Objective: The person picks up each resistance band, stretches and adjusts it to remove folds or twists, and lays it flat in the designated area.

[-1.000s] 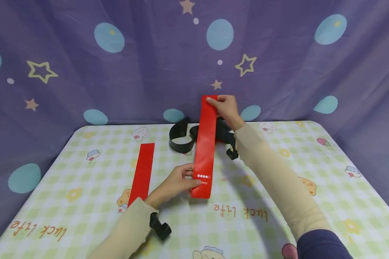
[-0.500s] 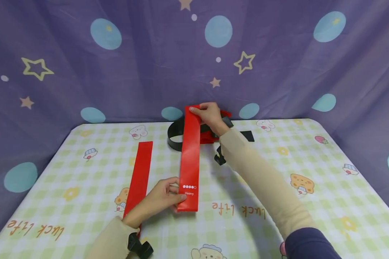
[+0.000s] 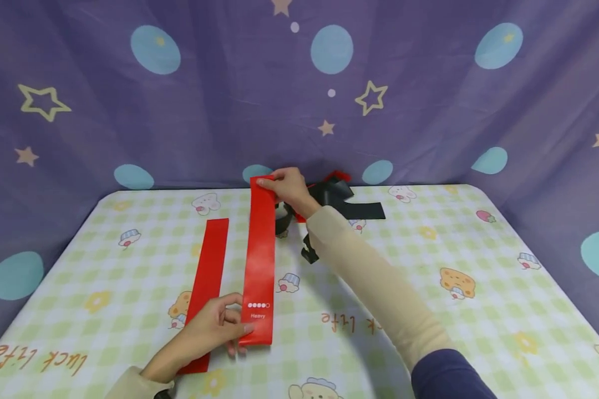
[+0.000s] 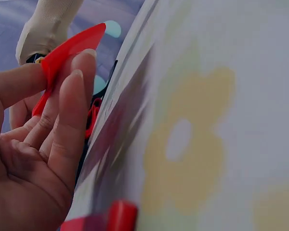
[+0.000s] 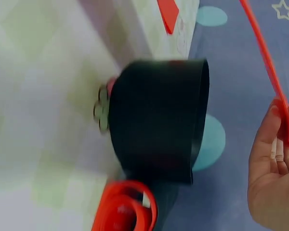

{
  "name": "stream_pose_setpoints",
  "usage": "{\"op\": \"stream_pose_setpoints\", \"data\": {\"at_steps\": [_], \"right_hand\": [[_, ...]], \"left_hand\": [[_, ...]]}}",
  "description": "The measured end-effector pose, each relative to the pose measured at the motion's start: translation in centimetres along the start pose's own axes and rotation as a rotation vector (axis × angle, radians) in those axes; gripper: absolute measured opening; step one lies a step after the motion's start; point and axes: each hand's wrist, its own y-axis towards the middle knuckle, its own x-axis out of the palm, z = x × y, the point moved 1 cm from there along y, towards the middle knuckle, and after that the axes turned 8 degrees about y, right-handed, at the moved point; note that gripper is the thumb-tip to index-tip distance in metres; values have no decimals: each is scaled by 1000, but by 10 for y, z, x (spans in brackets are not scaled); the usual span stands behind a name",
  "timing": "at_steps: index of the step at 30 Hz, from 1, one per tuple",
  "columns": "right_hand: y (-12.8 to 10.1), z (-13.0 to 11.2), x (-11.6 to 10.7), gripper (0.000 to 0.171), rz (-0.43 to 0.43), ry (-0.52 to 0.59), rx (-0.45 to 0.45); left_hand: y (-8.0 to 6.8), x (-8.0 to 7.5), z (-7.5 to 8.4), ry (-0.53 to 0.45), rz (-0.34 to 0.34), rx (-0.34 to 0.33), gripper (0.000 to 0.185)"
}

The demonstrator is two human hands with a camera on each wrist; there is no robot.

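A second red band [image 3: 207,288] lies flat on the checked tablecloth [image 3: 429,288] (printed with "luck life" and small cartoons). Black bands [image 3: 346,200] sit heaped at the far edge, before a purple star-patterned backdrop [image 3: 179,127].

A long red stretchy band [image 3: 259,260] is pulled out flat and straight above the checked tablecloth, running from near the front up toward the back. It is smooth and shiny. Near its front end it has a row of small white dots and the white word "Heavy". The left hand [image 3: 207,330] pinches its front end, and the right hand [image 3: 288,188] pinches its far end.
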Motion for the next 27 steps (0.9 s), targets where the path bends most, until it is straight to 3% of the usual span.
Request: {"op": "stream_pose_setpoints", "data": {"at_steps": [7, 12, 16, 20, 27], "right_hand": [[-2, 7, 37, 20, -44, -25, -10], [-3, 7, 53, 19, -68, -75, -24], [-6, 9, 64, 17, -126, -159, -18], [-9, 15, 72, 17, -177, -220, 6], [-13, 28, 72, 29, -192, -239, 58]], "left_hand": [[-27, -8, -14, -43, -19, -33, 28], [-39, -12, -19, -117, -50, -31, 30], [-44, -15, -24, -118, -66, -38, 30], [-46, -16, -26, -115, -69, -90, 27], [-40, -12, -25, -104, -91, -122, 38]]}}
